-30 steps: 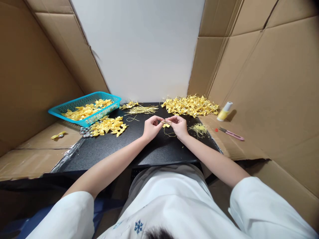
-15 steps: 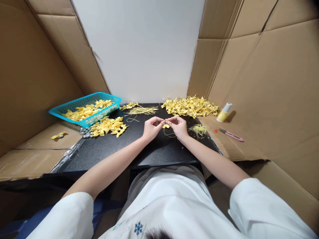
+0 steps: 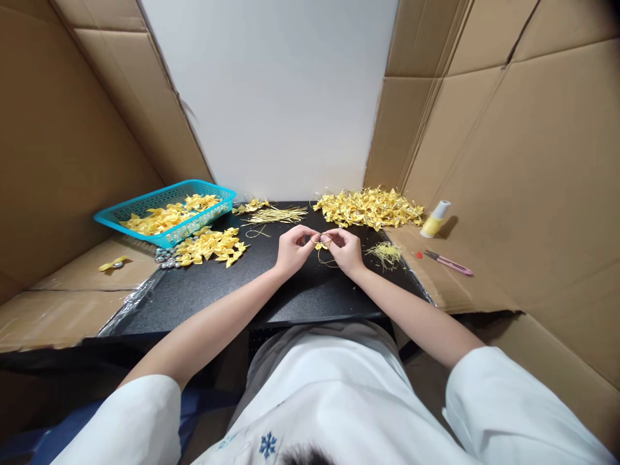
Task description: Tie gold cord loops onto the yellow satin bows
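- Yellow ribbon, a small bow (image 3: 320, 245), sits between the two hands just above the black worktop (image 3: 232, 290); the left hand (image 3: 292, 248) and right hand (image 3: 347, 249) both pinch it with their fingertips, nearly touching each other.
- Thin gold thread (image 3: 325, 261) loops down from the bow toward the worktop, just under the right hand.
- Risk, as a judgement: the bow is tiny and held only by fingertips, so a slack pinch could let it drop or unfold; the loose loop of thread could snag on a finger or tangle.
- Counts: two hands, one bow in them, one thread.
- Left of the hands: one teal basket (image 3: 145, 205) with yellow pieces in it, and one heap of bows (image 3: 210, 245) on the worktop beside it; too many to count.
- Beyond the hands: one bundle of cut gold strands (image 3: 276, 214).
- Beyond and to the right: one large pile of yellow pieces (image 3: 371, 206).
- Right of the hands: one small tuft of thread scraps (image 3: 386, 250), one spool (image 3: 434, 219), one pair of pink snips (image 3: 448, 261), well apart on the cardboard.
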The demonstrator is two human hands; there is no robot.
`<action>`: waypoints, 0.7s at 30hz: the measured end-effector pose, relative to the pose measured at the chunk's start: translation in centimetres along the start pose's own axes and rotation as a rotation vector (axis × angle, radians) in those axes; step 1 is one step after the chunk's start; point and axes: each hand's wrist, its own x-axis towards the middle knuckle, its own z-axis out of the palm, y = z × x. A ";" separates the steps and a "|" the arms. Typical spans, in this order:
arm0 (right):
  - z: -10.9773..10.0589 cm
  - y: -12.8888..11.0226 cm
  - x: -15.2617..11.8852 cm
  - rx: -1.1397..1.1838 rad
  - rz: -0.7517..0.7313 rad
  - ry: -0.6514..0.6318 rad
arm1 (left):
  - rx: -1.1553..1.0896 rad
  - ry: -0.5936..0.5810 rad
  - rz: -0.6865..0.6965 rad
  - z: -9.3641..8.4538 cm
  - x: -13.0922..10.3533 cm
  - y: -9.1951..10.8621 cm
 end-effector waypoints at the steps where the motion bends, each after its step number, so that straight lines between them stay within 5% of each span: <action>1: 0.0 0.0 0.0 0.002 0.007 0.000 | -0.002 0.000 -0.001 0.0 0.0 0.0; 12: -0.1 0.4 0.3 0.006 0.034 0.014 | -0.077 -0.001 -0.095 0.4 -0.1 -0.3; 21: -0.4 3.0 1.8 -0.007 0.157 0.027 | 0.153 -0.182 -0.318 -0.7 1.6 -3.7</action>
